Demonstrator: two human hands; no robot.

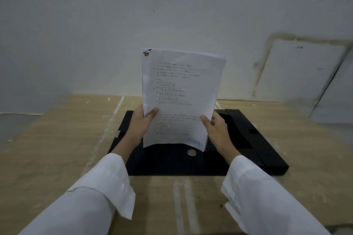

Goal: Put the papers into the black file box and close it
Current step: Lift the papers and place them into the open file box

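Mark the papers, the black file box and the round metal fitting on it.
papers [181, 91]: head view, middle of the printed front sheet.
black file box [248, 139]: head view, right-hand panel.
round metal fitting [191, 152]: head view, its centre.

We hold the papers [181, 99] upright in both hands, printed side toward us, over the black file box [172, 164]. Our left hand [140, 122] pinches the left edge with the thumb on the front; our right hand [215, 129] has the same grip on the right edge. The sheets' bottom edge bows upward above the box. The box lies flat on the wooden table [57, 158], a round metal ring [191, 152] showing near its middle. White sleeves [99, 187] cover both arms.
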